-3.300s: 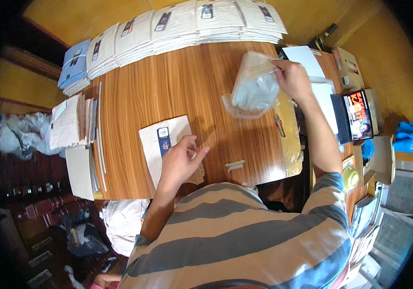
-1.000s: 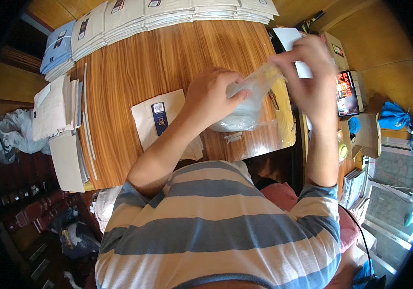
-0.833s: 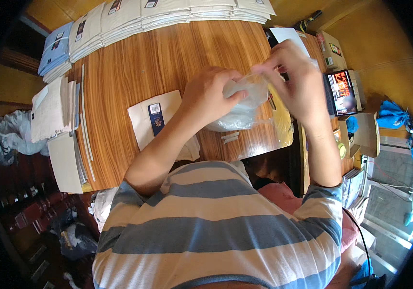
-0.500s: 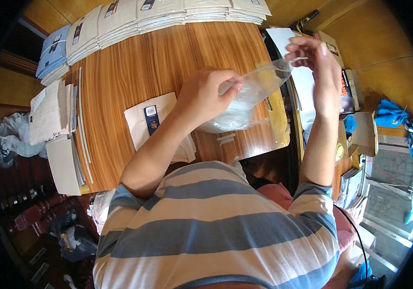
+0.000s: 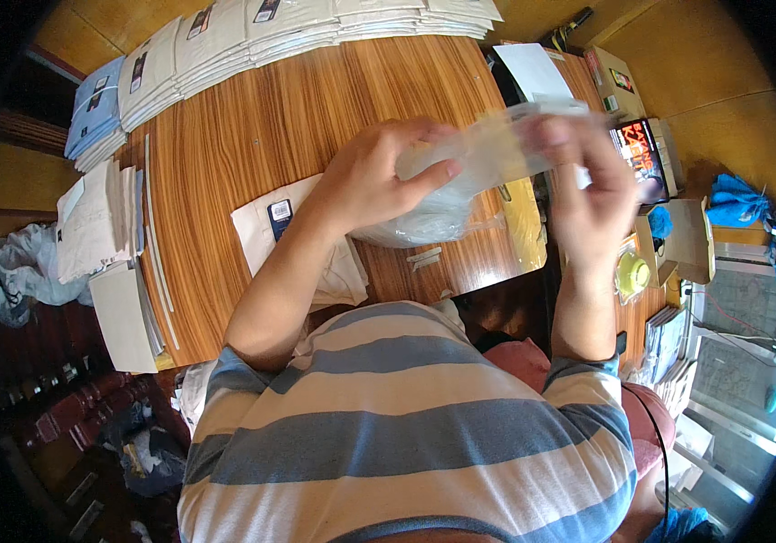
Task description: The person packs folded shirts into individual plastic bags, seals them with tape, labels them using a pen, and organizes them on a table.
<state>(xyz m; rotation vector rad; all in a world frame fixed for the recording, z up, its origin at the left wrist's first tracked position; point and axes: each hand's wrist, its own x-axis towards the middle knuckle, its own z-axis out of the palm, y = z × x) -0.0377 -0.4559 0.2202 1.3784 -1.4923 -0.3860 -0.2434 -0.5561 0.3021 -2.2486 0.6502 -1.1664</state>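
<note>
Left hand (image 5: 374,176): bare, back uppermost; fingers arched, thumb extended rightward on their near side, in a pinch. Left forearm (image 5: 281,285): runs from the hand back toward the body, slanting outward to the left; elbow bent. Right hand (image 5: 594,185): bare, apart from the left hand, on its right and roughly level; fingers curled, blurred. Right forearm (image 5: 584,312): runs from its hand nearly straight back; elbow bent.

1. Left hand (image 5: 372,174): 1. Right hand (image 5: 590,185): 1.
2. Clear plastic bags (image 5: 438,215): layers overlap, exact count unclear.
3. Stacks of cream packets (image 5: 290,34): 5.
4. Blue-topped stack (image 5: 95,104): 1.
5. Flat cream piece (image 5: 341,276): 1.
6. Lit screen (image 5: 639,149): 1.
7. Lime-green round thing (image 5: 632,273): 1.
8. Wooden table (image 5: 316,113): 1.
</note>
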